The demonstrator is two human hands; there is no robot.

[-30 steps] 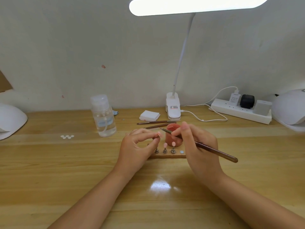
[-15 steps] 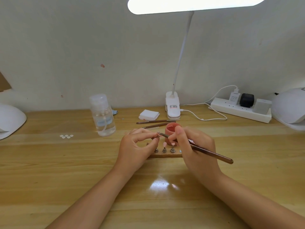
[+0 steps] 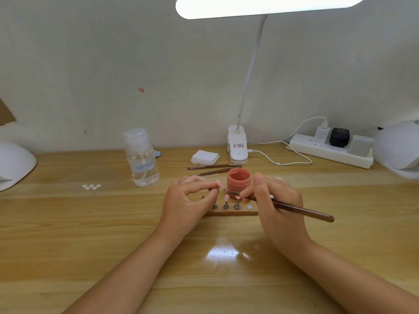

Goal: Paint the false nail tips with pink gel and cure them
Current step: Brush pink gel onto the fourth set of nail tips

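We had the left hand (image 3: 189,200) pinching a small metal stand just in front of the pink jar (image 3: 239,181), with a nail tip (image 3: 223,188) poking out past the fingertips. The right hand (image 3: 275,198) was curled round the brush (image 3: 292,208), fingers and thumb closed on its handle near the front. A second before, the brush end had been up at the jar's mouth; by this moment it had come down and to the left, and its bristles lay on or right at the held tip. We judged that the gel had been picked up and that painting of this tip was starting, with curing yet to come.

On the wooden strip (image 3: 231,213) stood three more stands (image 3: 226,205). At least one carried a pink tip; the others were partly hidden by the hands, so we could not tell how many were painted. A bare round disc (image 3: 249,207) at the strip's right end looked like the spot the lifted stand belonged to.

The jar stood open, just behind the strip, and showed pink gel inside; how full it was we could not tell. The clear bottle (image 3: 141,158) to the left, capped, held a clear liquid to about two thirds. White curing lamps (image 3: 396,148) sat at both desk edges, well apart from the hands, nothing visible in them.
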